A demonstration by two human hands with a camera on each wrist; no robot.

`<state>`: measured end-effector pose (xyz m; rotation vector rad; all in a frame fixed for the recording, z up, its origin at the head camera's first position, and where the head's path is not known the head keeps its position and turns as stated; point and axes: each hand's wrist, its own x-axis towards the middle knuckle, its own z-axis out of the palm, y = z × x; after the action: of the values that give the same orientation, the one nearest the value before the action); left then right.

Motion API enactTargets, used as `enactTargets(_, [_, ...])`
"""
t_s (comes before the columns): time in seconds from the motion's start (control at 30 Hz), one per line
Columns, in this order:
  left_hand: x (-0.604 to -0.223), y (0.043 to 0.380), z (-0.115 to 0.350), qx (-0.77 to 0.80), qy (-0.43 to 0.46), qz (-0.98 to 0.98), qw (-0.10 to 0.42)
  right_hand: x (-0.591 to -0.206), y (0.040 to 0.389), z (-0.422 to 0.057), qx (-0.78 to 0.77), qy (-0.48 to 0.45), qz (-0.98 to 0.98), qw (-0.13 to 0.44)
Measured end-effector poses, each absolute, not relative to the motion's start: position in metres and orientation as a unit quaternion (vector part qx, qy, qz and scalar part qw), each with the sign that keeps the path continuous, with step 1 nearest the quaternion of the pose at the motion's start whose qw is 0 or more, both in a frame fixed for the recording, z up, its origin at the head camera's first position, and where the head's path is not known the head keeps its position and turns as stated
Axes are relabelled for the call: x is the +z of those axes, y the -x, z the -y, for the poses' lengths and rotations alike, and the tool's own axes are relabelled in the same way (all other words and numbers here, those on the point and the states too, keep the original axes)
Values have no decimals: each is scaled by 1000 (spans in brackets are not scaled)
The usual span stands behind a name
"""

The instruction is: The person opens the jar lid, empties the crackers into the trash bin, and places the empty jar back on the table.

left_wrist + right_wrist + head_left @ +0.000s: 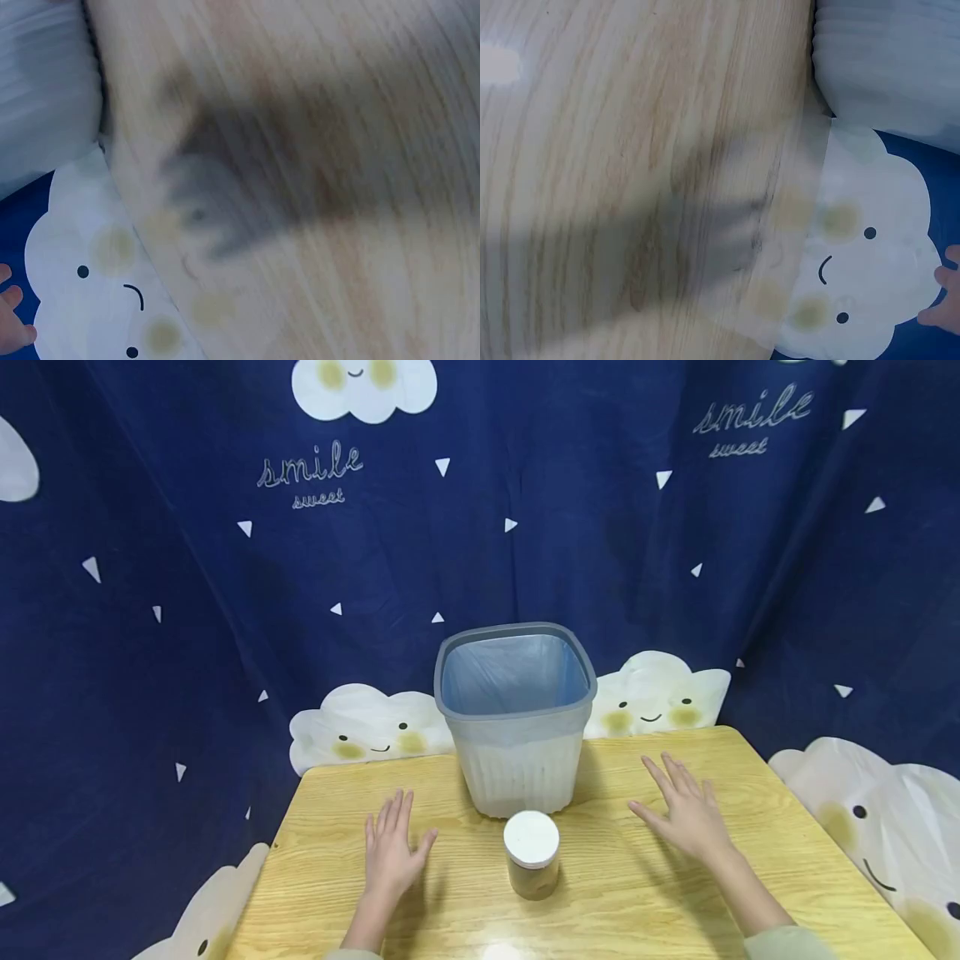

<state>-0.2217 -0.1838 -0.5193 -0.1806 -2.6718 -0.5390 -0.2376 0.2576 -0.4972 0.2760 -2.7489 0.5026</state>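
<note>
Between the two hands, a small jar (533,875) with a white lid stands upright on the wooden table. My left hand (392,852) hovers to the left of the jar, fingers spread and pointing forward, holding nothing. On the other side my right hand (686,817) is held over the table, its fingers spread apart too. Behind the jar stands a bin (517,768) with a grey rim and a whitish ribbed body. Only fingertips (10,315) show at the edge of the left wrist view, and likewise fingertips (946,300) in the right wrist view.
The light wooden table (315,893) ends at a rounded back edge just behind the bin. A dark blue curtain (225,635) with white clouds and triangles hangs around the back and sides. Shadows of both hands fall on the tabletop.
</note>
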Motion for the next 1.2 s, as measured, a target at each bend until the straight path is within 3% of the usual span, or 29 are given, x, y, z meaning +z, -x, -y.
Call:
enactTargets(0.43, [-539, 220, 167, -273, 121, 924, 241, -513, 238, -240, 227, -122, 932, 255])
enactTargets(1.2, [-566, 210, 134, -442, 167, 874, 114, -522, 231, -204, 326, -147, 894, 268])
